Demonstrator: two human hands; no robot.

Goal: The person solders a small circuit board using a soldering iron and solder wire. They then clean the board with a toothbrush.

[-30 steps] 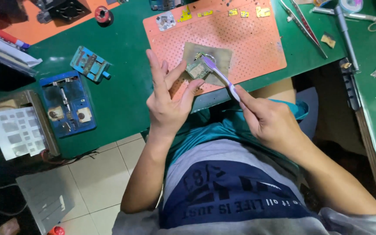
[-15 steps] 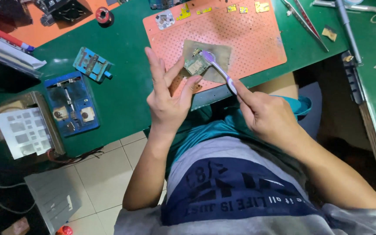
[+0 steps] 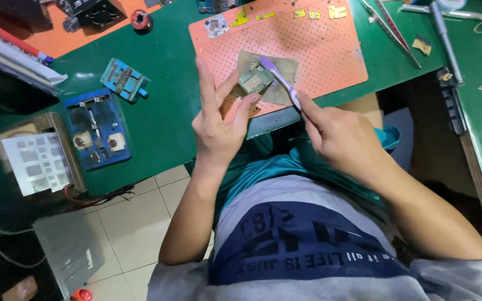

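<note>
Brush (image 3: pixel 279 81), pale purple, toothbrush type: held in the right hand (image 3: pixel 338 136), fingers closed round the lower handle, bristle head resting on the circuit board (image 3: pixel 255 81).

Circuit board, small, green: lies on a tan cloth (image 3: pixel 283 83) on the orange perforated mat (image 3: pixel 319 44), near the mat's front edge. The left hand (image 3: pixel 218 125) pins it with thumb and fingertips; the forefinger stands up free, so the hand presses rather than grasps.

Risks, as judged:
- Board skidding off the cloth, since it is steadied at one side only; a hard brush stroke toward the desk edge could push it over onto the lap.
- Cloth sliding on the mat under the same push.
- Bristles catching small parts on the board if pressed too firmly.
- Small yellow pieces (image 3: pixel 299 12) along the mat's far edge scattering if the mat is jolted.

Nearby, well apart from the hands: blue holder (image 3: pixel 97 129) and smaller blue clamp (image 3: pixel 123 79) on the green desk (image 3: pixel 163 111); tweezers (image 3: pixel 389 30) to the right of the mat.
</note>
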